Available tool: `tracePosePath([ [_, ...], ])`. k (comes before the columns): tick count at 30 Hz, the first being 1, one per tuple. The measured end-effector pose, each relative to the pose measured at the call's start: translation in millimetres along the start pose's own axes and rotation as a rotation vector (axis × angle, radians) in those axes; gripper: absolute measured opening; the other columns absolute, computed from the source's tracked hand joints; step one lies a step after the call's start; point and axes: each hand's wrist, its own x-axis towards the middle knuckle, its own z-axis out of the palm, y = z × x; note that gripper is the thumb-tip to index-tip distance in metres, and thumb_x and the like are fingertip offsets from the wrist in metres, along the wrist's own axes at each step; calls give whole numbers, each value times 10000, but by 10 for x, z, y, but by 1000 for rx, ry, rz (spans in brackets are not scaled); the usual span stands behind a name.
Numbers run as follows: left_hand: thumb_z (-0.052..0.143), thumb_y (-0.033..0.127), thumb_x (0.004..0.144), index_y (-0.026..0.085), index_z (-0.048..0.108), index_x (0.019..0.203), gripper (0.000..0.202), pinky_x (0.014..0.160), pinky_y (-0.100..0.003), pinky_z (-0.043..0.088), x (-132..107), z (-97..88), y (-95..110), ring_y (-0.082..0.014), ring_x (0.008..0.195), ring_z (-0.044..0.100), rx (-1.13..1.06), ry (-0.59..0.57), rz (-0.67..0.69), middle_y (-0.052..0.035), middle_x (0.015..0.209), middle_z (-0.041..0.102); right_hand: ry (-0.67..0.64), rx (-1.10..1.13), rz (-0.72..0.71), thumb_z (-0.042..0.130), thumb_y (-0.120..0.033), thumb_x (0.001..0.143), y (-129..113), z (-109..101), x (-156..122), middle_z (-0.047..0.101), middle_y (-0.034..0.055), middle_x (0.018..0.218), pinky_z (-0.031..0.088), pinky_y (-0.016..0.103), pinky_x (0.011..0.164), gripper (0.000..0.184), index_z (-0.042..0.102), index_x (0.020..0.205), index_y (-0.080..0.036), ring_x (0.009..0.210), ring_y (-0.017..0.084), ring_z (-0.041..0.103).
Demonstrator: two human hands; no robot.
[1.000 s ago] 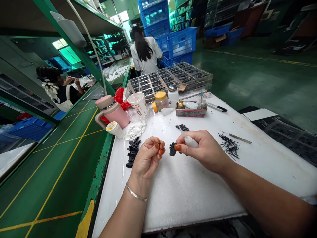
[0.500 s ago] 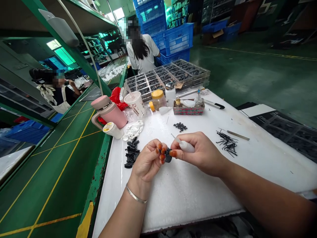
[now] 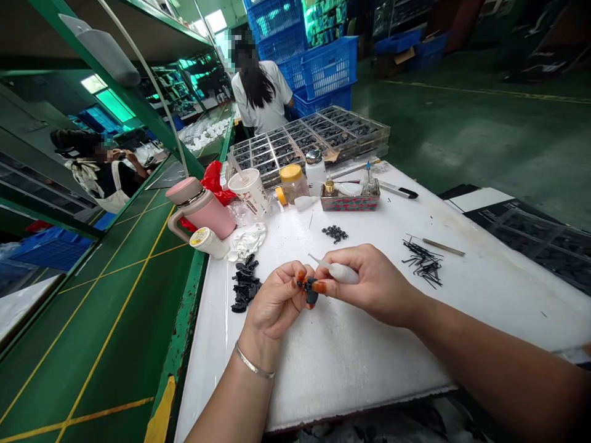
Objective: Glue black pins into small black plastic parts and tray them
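Observation:
My left hand (image 3: 277, 299) and my right hand (image 3: 369, 285) meet over the white foam-covered table (image 3: 351, 351). Both pinch a small black plastic part (image 3: 310, 290) between their fingertips. My right hand also holds a small white squeeze bottle (image 3: 339, 271) with a thin nozzle pointing left. A row of similar black parts (image 3: 244, 283) lies just left of my left hand. A small heap of tiny black rings (image 3: 335, 233) sits beyond my hands, and a pile of thin black pins (image 3: 423, 263) lies to the right.
At the table's back stand a pink mug (image 3: 203, 209), a paper cup (image 3: 249, 191), a yellow-lidded jar (image 3: 292, 183), a small box of bottles (image 3: 351, 198) and compartment trays (image 3: 314, 141). A person (image 3: 259, 92) stands beyond; another person (image 3: 99, 172) sits left. A green conveyor (image 3: 106, 295) runs alongside.
My left hand has come up to the black part and now pinches it together with my right hand; earlier only my right hand held it.

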Motion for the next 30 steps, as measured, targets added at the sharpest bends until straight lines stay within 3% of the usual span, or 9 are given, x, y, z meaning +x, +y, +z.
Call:
tracePosePath([
  [12,753,164,681,125,528,677,228,492,-196,491,-9,18,1,-93,488,573,38,-6,-45,-20,668,620,-29,-17,14,655,-297,791,12,-10,-7,587,-6,621,337,213,531,200,667,707,-116,567,93,466],
  [24,693,117,729,121,586,689,114,517,-198,487,-5,15,-1,-92,522,576,30,-33,-54,-20,687,625,-26,-5,33,664,-297,771,7,-7,1,521,-30,574,322,211,518,219,626,650,-119,548,82,418],
  [30,748,199,694,124,593,697,171,537,-213,469,-7,-1,9,-119,591,582,108,-22,-70,-33,727,606,-102,7,123,656,-266,754,2,-67,16,535,-24,558,328,215,516,204,611,618,-120,544,87,446],
])
